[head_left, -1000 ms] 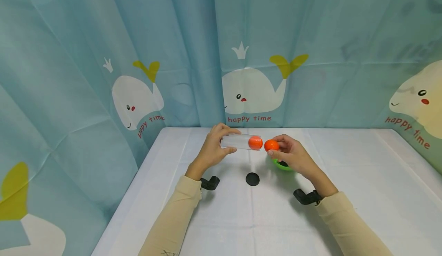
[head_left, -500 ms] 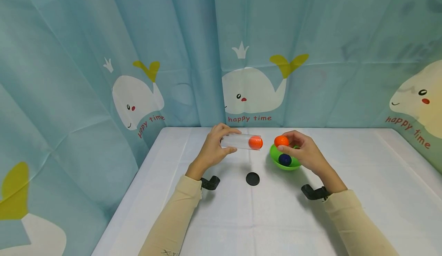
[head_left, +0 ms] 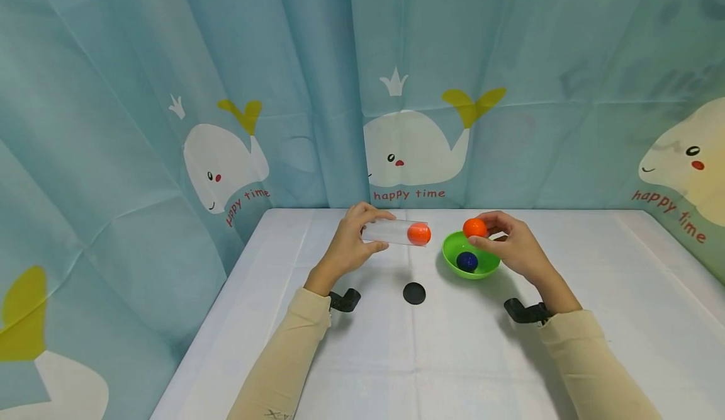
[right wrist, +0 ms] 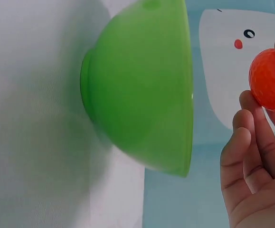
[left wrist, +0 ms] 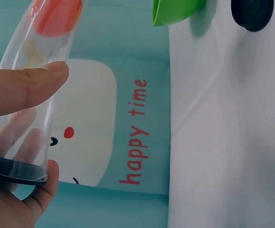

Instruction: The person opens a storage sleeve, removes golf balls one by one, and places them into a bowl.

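Note:
My left hand (head_left: pixel 347 244) grips a clear plastic tube (head_left: pixel 391 232) lying sideways above the table. Inside the tube, at its right end, sits an orange ball (head_left: pixel 419 234). A dark base (left wrist: pixel 14 169) closes the tube's other end in the left wrist view. My right hand (head_left: pixel 512 247) pinches a second orange ball (head_left: pixel 474 228) between thumb and fingertips, over the back of a green bowl (head_left: pixel 486 270). That ball looks dimpled in the right wrist view, where the bowl wall (right wrist: pixel 142 85) stands apart from it. A dark blue ball (head_left: pixel 467 262) lies in the bowl.
A round black lid (head_left: pixel 415 293) lies flat on the white-covered table (head_left: pixel 413 357), between the forearms. Behind the table hangs a light blue curtain (head_left: pixel 317 61) with printed whales. Each wrist bears a black camera mount (head_left: pixel 345 300).
My right hand has drawn away from the tube's end to the right, carrying its orange ball over the bowl. The blue ball has come into sight. My left hand and the tube stay put.

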### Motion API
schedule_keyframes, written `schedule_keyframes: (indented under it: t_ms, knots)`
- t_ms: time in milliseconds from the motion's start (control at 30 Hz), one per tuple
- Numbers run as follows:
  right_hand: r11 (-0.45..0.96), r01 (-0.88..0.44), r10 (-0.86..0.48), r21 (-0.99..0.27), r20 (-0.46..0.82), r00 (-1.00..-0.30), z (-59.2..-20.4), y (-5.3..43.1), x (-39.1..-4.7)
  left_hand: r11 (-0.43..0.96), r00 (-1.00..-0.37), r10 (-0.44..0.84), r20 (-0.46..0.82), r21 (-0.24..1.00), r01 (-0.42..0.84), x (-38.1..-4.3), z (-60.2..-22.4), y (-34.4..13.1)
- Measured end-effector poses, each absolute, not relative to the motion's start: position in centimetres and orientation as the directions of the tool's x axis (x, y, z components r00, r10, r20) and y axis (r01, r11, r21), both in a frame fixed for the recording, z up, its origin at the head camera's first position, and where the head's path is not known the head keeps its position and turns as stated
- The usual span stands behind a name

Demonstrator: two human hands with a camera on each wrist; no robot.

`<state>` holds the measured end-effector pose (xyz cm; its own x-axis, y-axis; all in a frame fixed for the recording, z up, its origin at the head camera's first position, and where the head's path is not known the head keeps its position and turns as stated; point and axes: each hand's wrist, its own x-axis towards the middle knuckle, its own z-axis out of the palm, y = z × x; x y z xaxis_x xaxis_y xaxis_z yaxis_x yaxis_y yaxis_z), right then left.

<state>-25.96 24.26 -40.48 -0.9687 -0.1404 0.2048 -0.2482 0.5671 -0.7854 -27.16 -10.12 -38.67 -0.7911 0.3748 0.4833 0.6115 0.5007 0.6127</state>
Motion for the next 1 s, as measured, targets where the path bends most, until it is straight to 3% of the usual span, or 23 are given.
schedule_keyframes:
  t_ms: [600, 1000]
  knots:
    - [0.63, -0.185, -0.089, -0.754, 0.167, -0.982, -41.0, 25.4, -26.3, 0.501, -0.799, 0.369, 0.475, 0.622, 0.601, -27.2, -38.7, -10.1]
    - [0.648, -0.222, -0.105, -0.728, 0.203, -0.973, -42.0, 25.9, -26.5, 0.501, -0.795, 0.372, 0.479, 0.617, 0.606, -27.1, -38.6, -10.1]
